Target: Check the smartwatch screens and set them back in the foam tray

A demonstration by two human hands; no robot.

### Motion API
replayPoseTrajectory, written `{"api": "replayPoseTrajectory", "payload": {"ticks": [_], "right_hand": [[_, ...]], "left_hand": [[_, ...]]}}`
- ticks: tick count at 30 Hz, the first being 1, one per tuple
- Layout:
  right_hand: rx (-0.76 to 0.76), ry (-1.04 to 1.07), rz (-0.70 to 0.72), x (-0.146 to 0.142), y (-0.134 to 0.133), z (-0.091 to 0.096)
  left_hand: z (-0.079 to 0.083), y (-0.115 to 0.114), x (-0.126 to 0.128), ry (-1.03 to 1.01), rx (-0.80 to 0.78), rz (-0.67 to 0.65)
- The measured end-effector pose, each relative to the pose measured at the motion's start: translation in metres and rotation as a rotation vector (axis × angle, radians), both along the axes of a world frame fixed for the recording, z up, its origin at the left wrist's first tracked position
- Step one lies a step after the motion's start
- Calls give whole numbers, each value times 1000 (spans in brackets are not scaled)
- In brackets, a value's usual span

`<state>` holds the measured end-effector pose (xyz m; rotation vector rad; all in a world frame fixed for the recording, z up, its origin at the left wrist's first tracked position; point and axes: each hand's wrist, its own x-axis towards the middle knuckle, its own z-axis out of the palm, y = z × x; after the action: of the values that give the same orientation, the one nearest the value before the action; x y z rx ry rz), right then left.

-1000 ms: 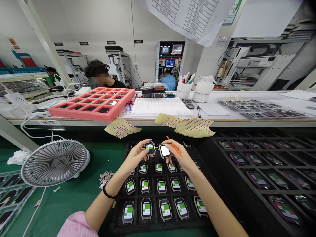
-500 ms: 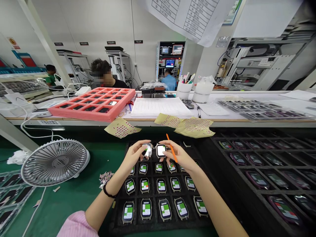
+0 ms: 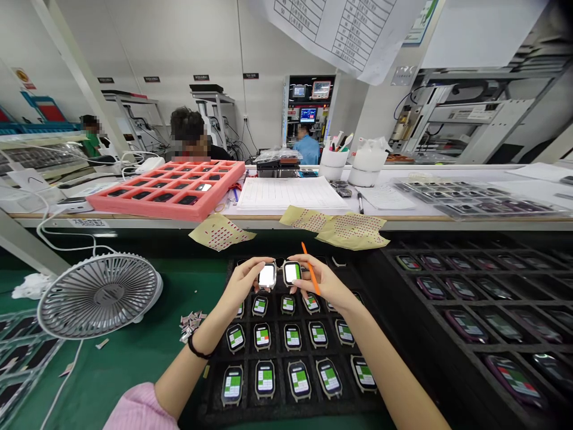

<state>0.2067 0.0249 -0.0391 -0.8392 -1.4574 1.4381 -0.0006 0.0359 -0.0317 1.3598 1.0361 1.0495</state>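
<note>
The green worktop (image 3: 116,361) runs off the left and bottom edges. On the right, the dark tray (image 3: 421,334) of purple-rimmed devices is cut off by the frame, its screens dim and hard to read. The black foam tray (image 3: 268,413) sits in front of the person, its far row largely hidden behind the hands. The left hand (image 3: 243,279) pinches the left watch (image 3: 267,276) at its left side; the right hand (image 3: 325,284) grips the right watch (image 3: 292,272) at its right, fingertips covering part of the edge. Both watches are above the tray's far end, slightly apart, screens towards the wearer, long axes running roughly away from the body. The left screen is glaring white, its content unreadable; the right shows white and green. An orange stick (image 3: 310,267) slants at the right hand, upper tip pointing away and leftward.
</note>
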Motion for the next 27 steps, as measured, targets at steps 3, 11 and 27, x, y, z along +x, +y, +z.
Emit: {"api": "replayPoseTrajectory", "payload": {"ticks": [3, 11, 27], "right_hand": [[-10, 5, -15, -1, -1, 1], [-37, 95, -120, -2, 2, -1], [-53, 18, -200, -3, 0, 2]], "left_hand": [[-6, 4, 0, -3, 20, -56], [-16, 6, 0, -18, 86, -163], [-5, 2, 0, 44, -72, -10]]}}
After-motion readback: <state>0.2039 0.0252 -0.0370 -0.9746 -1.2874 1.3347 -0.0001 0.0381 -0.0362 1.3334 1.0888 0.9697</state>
